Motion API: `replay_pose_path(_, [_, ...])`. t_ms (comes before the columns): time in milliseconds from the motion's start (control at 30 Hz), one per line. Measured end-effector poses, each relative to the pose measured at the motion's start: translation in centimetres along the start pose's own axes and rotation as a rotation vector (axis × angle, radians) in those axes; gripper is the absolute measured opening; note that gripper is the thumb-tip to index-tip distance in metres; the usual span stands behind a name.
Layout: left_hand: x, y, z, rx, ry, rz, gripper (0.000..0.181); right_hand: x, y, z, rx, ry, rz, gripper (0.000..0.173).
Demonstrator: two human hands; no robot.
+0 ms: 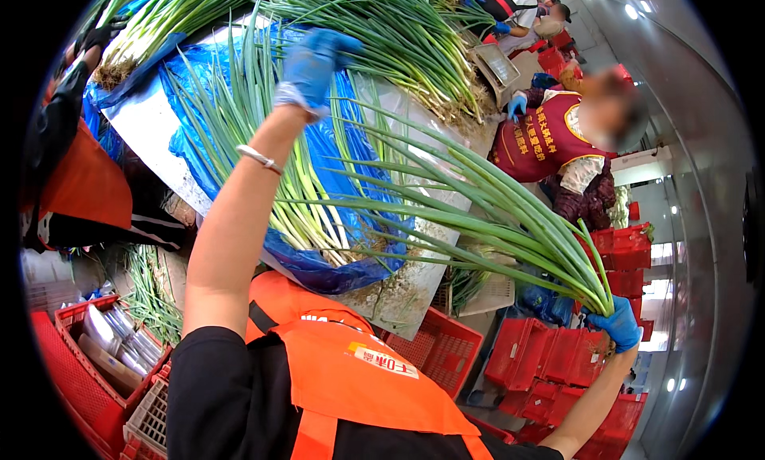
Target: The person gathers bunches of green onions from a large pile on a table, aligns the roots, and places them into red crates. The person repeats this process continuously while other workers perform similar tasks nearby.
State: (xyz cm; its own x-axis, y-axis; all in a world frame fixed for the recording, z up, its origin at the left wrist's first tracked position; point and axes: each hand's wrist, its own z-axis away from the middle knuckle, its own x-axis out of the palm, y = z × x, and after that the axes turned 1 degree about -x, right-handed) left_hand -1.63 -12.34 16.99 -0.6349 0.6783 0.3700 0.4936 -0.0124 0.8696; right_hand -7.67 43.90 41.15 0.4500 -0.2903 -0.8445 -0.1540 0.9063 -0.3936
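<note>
My right hand (pixel 618 325), in a blue glove, is closed around the root end of a bunch of green onions (pixel 514 221). The bunch is raised off to the right, its long leaves fanning back over the table. My left hand (pixel 311 71), gloved in blue too and blurred, is above the leaf ends of a pile of green onions (pixel 299 185). Its fingers point right, and whether they hold anything is unclear. That pile lies on a blue plastic bag (pixel 331 278) spread on the metal table (pixel 143 131).
More green onions (pixel 388 42) lie across the table's far side, near a weighing scale (pixel 496 66). A co-worker in a maroon apron (pixel 532 140) is at the right; a person's orange apron (pixel 89 185) shows at left. Red crates (pixel 442 346) stand below the table and are stacked at right.
</note>
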Motion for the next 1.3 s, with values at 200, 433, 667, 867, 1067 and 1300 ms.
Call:
replay_pose_path(200, [-6.6, -1.7, 2.2, -0.076, 0.259, -0.377, 0.016, -0.4, 0.9, 0.3, 0.012, 0.006, -0.046, 0.025])
replay_pose_path(433, [-4.7, -7.4, 8.4, -0.438, -0.433, -0.513, 0.018, -0.3, 0.9, 0.4, 0.030, 0.036, -0.052, 0.028])
replay_pose_path(667, [0.3, -7.9, 8.9, -0.366, -0.850, -0.728, 0.022, -0.2, 0.4, 0.3, 0.022, 0.025, -0.082, 0.028])
replay_pose_path(867, [3.4, -10.7, 9.5, -0.164, -0.977, -0.793, 0.032, -0.7, 0.8, 0.0, 0.009, 0.011, -0.053, 0.030])
replay_pose_path(1067, [4.6, -10.7, 9.3, -0.213, -0.901, -0.588, 0.019, -0.8, 1.0, -0.2, 0.019, 0.025, -0.058, 0.029])
replay_pose_path(1300, [-0.3, -12.1, 6.7, -0.277, -0.161, -0.249, 0.019, -0.9, 1.2, -0.8, 0.019, 0.029, -0.093, 0.030])
